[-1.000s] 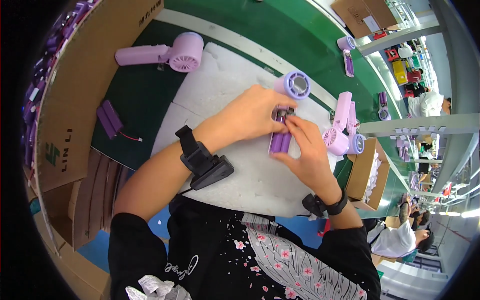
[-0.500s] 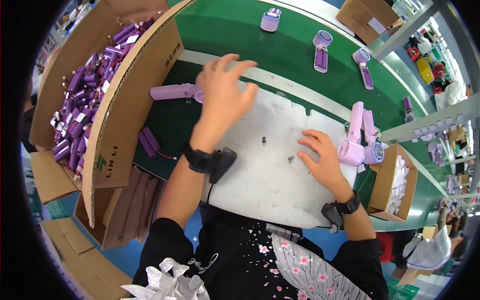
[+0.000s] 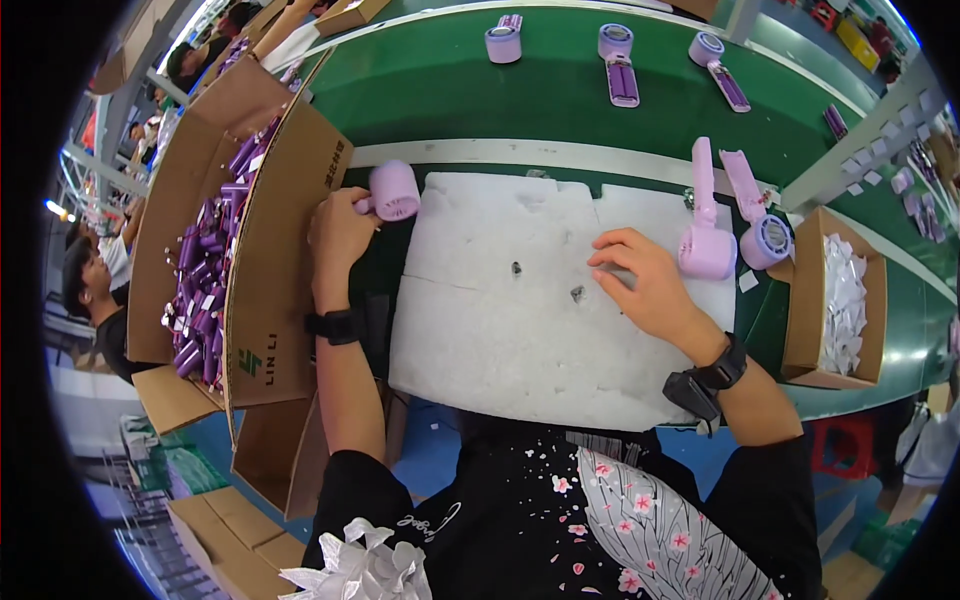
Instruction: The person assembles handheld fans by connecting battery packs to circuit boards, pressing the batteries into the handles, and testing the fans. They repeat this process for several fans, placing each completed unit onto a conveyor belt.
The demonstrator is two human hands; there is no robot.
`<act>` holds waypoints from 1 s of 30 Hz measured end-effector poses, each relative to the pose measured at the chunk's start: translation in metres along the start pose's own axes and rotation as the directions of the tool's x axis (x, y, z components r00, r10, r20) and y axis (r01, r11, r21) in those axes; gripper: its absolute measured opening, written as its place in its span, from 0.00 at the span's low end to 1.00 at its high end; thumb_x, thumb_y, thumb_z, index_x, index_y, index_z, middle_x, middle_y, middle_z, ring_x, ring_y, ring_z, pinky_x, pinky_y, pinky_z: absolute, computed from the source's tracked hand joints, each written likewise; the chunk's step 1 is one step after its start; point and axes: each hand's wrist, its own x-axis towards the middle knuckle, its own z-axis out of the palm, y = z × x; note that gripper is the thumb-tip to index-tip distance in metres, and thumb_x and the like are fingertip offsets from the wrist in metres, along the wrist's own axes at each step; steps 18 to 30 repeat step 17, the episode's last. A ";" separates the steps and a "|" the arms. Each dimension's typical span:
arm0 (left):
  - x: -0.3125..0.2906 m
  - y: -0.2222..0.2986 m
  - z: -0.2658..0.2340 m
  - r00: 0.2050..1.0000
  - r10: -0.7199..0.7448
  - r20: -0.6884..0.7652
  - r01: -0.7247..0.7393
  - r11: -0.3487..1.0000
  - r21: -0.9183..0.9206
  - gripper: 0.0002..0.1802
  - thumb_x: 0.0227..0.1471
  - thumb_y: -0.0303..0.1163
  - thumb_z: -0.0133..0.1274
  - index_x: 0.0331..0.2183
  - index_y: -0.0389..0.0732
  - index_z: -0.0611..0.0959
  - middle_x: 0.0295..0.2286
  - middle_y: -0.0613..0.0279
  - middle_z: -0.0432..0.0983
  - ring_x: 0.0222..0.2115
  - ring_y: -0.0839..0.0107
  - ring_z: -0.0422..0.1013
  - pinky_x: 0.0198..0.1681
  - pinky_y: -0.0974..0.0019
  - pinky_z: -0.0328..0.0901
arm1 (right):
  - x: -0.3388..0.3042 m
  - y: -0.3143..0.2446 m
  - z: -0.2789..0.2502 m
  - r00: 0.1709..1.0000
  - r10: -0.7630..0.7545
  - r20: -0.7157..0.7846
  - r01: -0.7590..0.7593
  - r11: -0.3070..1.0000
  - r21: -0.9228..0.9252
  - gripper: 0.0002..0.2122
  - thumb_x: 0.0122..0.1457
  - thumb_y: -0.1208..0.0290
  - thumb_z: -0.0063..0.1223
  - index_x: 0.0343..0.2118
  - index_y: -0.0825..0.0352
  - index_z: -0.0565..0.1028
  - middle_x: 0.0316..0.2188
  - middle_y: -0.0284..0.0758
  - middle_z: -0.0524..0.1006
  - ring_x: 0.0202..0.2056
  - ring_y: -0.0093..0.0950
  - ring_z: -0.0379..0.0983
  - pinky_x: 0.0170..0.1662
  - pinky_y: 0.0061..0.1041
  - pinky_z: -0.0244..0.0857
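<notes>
My left hand (image 3: 342,232) is closed round the handle of a lilac handheld fan (image 3: 394,190), left of the white foam board (image 3: 470,340); the fan's round head sticks out past my fingers, and most of its handle is hidden. Over the right part of the board hovers my right hand (image 3: 648,282), its fingers loosely bent and apart, holding nothing. Just right of it lies an opened lilac fan: one handle-and-head piece (image 3: 707,250), and beside it a second half with a round ring (image 3: 768,240).
On my left stands a tall carton (image 3: 285,260) full of purple battery packs (image 3: 205,240). A smaller carton (image 3: 800,330) of white pieces (image 3: 845,310) sits at the right. Along the green belt (image 3: 430,90) lie several fan parts (image 3: 620,75). Dark marks (image 3: 516,269) dot the board.
My left hand has moved left and down, from over the fan onto its handle, and the fan's head has turned. My right hand stays over the board. The whole view has shifted.
</notes>
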 end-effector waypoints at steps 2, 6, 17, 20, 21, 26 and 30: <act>-0.005 0.014 -0.015 1.000 -0.024 -0.003 0.024 0.998 -0.056 0.19 0.43 0.34 0.63 0.41 0.42 0.83 0.33 0.50 0.80 0.36 0.53 0.76 0.38 0.57 0.69 | 0.000 -0.001 0.001 1.000 0.003 -0.019 -0.003 1.000 0.014 0.05 0.54 0.79 0.55 0.34 0.69 0.76 0.42 0.38 0.74 0.38 0.29 0.75 0.40 0.21 0.69; -0.033 0.074 -0.013 0.975 0.178 -0.132 -0.216 0.901 -0.376 0.17 0.46 0.33 0.61 0.39 0.35 0.80 0.27 0.46 0.79 0.32 0.49 0.76 0.33 0.57 0.69 | -0.002 -0.007 -0.001 0.995 0.098 0.031 -0.101 0.988 0.116 0.06 0.57 0.78 0.54 0.38 0.69 0.74 0.41 0.37 0.74 0.36 0.24 0.75 0.38 0.19 0.70; -0.121 0.151 0.032 0.710 0.701 0.069 -0.637 0.681 -0.362 0.22 0.44 0.27 0.57 0.40 0.28 0.70 0.42 0.39 0.70 0.46 0.49 0.66 0.41 0.48 0.68 | -0.005 -0.010 0.011 0.953 0.290 0.091 -0.293 0.796 0.530 0.24 0.62 0.70 0.52 0.56 0.64 0.53 0.43 0.43 0.75 0.38 0.26 0.76 0.33 0.21 0.69; -0.121 0.151 0.032 0.710 0.701 0.069 -0.637 0.681 -0.362 0.22 0.44 0.27 0.57 0.40 0.28 0.70 0.42 0.39 0.70 0.46 0.49 0.66 0.41 0.48 0.68 | -0.005 -0.010 0.011 0.953 0.290 0.091 -0.293 0.796 0.530 0.24 0.62 0.70 0.52 0.56 0.64 0.53 0.43 0.43 0.75 0.38 0.26 0.76 0.33 0.21 0.69; -0.121 0.151 0.032 0.710 0.701 0.069 -0.637 0.681 -0.362 0.22 0.44 0.27 0.57 0.40 0.28 0.70 0.42 0.39 0.70 0.46 0.49 0.66 0.41 0.48 0.68 | -0.005 -0.010 0.011 0.953 0.290 0.091 -0.293 0.796 0.530 0.24 0.62 0.70 0.52 0.56 0.64 0.53 0.43 0.43 0.75 0.38 0.26 0.76 0.33 0.21 0.69; -0.121 0.151 0.032 0.710 0.701 0.069 -0.637 0.681 -0.362 0.22 0.44 0.27 0.57 0.40 0.28 0.70 0.42 0.39 0.70 0.46 0.49 0.66 0.41 0.48 0.68 | -0.005 -0.010 0.011 0.953 0.290 0.091 -0.293 0.796 0.530 0.24 0.62 0.70 0.52 0.56 0.64 0.53 0.43 0.43 0.75 0.38 0.26 0.76 0.33 0.21 0.69; -0.121 0.151 0.032 0.710 0.701 0.069 -0.637 0.681 -0.362 0.22 0.44 0.27 0.57 0.40 0.28 0.70 0.42 0.39 0.70 0.46 0.49 0.66 0.41 0.48 0.68 | -0.005 -0.010 0.011 0.953 0.290 0.091 -0.293 0.796 0.530 0.24 0.62 0.70 0.52 0.56 0.64 0.53 0.43 0.43 0.75 0.38 0.26 0.76 0.33 0.21 0.69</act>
